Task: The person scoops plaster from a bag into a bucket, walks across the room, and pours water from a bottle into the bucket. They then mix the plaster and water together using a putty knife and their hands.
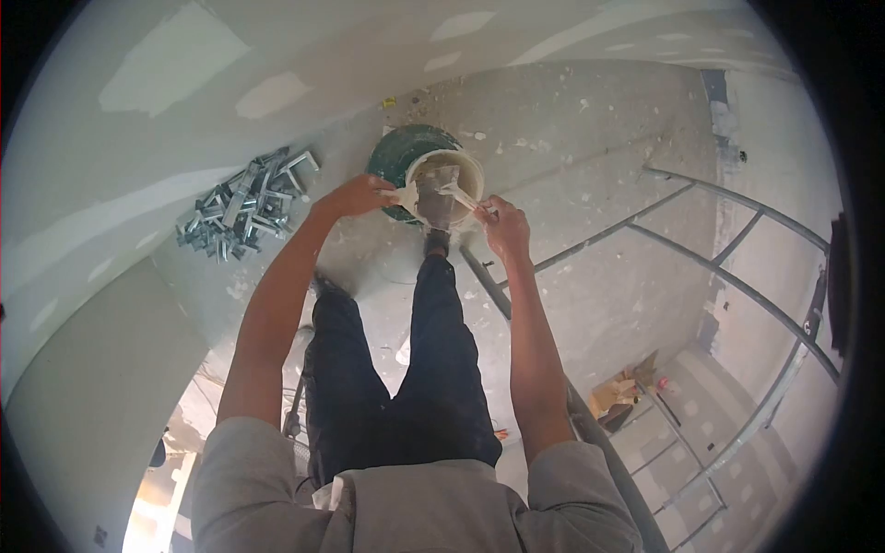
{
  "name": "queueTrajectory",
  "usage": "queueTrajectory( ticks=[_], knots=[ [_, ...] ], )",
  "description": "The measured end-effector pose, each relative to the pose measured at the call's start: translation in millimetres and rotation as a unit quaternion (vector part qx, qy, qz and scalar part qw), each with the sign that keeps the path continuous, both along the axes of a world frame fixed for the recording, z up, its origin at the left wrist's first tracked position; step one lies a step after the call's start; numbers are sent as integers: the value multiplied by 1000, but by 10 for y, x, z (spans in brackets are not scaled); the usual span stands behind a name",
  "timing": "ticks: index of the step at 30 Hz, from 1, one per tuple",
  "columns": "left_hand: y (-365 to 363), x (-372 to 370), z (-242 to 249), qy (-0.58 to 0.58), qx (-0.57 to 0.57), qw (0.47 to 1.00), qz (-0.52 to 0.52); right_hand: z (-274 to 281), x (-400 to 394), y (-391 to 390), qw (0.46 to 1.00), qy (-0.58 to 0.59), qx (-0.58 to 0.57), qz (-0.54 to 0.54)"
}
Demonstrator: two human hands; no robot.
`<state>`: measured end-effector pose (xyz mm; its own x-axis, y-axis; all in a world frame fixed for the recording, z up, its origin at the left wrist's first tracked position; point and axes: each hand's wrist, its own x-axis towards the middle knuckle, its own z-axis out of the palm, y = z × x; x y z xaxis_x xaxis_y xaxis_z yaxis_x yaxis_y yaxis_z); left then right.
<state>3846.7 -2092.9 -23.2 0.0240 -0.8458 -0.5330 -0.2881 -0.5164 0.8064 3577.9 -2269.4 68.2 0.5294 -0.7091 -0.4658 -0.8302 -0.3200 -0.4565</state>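
The work looks mid-way: the white bucket sits on the floor in front of the person's feet, partly filled with grey-white compound, none of it yet carried off. The left hand closes on the bucket's left rim. The right hand pinches the handle of a putty knife reaching into the bucket. A green lid lies under and behind the bucket. Metal brackets are heaped at far left.
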Motion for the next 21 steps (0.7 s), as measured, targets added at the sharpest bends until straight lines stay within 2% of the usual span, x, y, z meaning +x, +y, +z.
queueTrajectory(
  ticks=[2,4,7,11,13,15,17,19,20,21],
  knots=[
    [-11,7,-21,18,26,999,17,147,-18,30,999,11,-38,32],
    [-46,-31,-41,-24,-5,999,-25,237,-85,68,992,48,-91,78],
    [-121,-116,182,-1,41,998,-38,321,-199,167,991,45,-96,84],
    [6,-79,-161,-16,18,999,-46,469,-259,340,983,93,-128,95],
    [57,-45,-270,24,79,996,19,548,-272,395,987,44,-119,96],
    [72,-30,-307,40,76,996,4,594,-279,413,988,29,-129,82],
    [89,17,-347,50,69,996,-10,560,-252,388,987,9,-143,70],
    [114,24,-403,-36,-6,999,-18,417,-238,317,982,30,-176,63],
    [93,32,-336,-38,-8,999,-19,336,-223,275,982,29,-178,63],
    [85,43,-242,-6,46,999,4,244,-205,239,976,52,-198,74]
  ],
)
